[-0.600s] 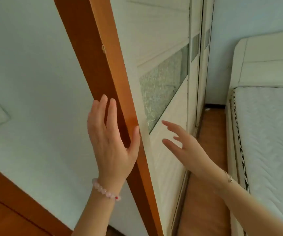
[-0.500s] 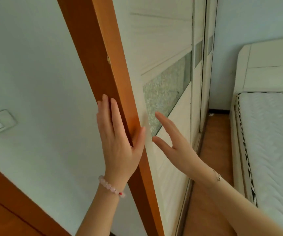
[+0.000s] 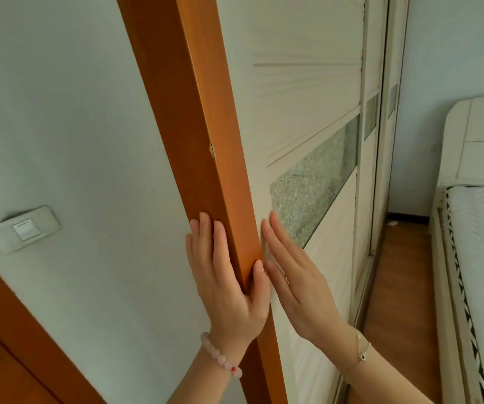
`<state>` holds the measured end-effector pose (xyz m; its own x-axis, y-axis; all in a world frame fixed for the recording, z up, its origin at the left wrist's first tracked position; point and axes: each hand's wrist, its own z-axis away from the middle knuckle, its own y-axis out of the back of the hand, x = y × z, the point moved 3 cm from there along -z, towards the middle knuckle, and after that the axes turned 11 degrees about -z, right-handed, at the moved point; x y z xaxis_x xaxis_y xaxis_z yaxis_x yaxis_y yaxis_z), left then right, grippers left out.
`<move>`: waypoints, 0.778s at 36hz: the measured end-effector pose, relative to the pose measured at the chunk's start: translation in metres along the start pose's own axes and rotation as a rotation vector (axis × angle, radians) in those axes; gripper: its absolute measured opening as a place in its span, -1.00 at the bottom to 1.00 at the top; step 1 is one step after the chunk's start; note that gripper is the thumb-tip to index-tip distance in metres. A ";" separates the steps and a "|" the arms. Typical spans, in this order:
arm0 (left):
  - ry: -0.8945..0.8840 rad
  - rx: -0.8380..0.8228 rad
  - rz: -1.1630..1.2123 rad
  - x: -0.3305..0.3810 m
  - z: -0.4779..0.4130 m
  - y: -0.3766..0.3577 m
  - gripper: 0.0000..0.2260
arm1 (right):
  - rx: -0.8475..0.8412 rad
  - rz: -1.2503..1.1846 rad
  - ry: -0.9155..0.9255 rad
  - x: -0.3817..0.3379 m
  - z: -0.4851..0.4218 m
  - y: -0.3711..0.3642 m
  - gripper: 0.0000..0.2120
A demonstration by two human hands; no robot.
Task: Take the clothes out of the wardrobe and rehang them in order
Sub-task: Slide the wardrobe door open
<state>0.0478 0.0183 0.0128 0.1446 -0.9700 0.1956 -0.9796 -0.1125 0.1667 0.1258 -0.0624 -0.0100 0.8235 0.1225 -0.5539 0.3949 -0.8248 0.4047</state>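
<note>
The wardrobe has cream sliding doors, and the nearest door [image 3: 302, 91] carries a frosted glass strip [image 3: 313, 185]; it is closed, so no clothes show. An orange wooden side panel [image 3: 194, 112] runs along the wardrobe's left edge. My left hand [image 3: 223, 287] clasps this panel, fingers flat on its side and thumb on its front face. My right hand [image 3: 299, 290] lies flat with fingers apart against the nearest door, right beside the panel and just below the glass strip.
A white wall with a light switch [image 3: 23, 230] is on the left, and an orange door frame [image 3: 16, 316] crosses the lower left. A bed [image 3: 483, 258] with a cream headboard stands on the right. A narrow strip of wooden floor [image 3: 401, 287] runs between bed and wardrobe.
My right hand has moved left from the air onto the sliding door, ending flat beside the orange panel. My left hand has kept its hold on the panel.
</note>
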 end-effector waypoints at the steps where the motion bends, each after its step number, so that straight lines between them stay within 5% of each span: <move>1: 0.014 -0.004 -0.001 0.001 0.000 0.000 -0.40 | 0.013 0.056 0.012 0.001 0.000 0.000 -0.51; 28: 0.257 -0.039 -0.303 0.024 -0.001 0.003 -0.19 | 0.256 -0.101 0.215 0.070 -0.033 0.012 -0.40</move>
<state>0.0489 -0.0048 0.0193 0.4617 -0.8080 0.3661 -0.8816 -0.3724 0.2899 0.2014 -0.0456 -0.0199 0.8632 0.3013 -0.4051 0.3859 -0.9111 0.1448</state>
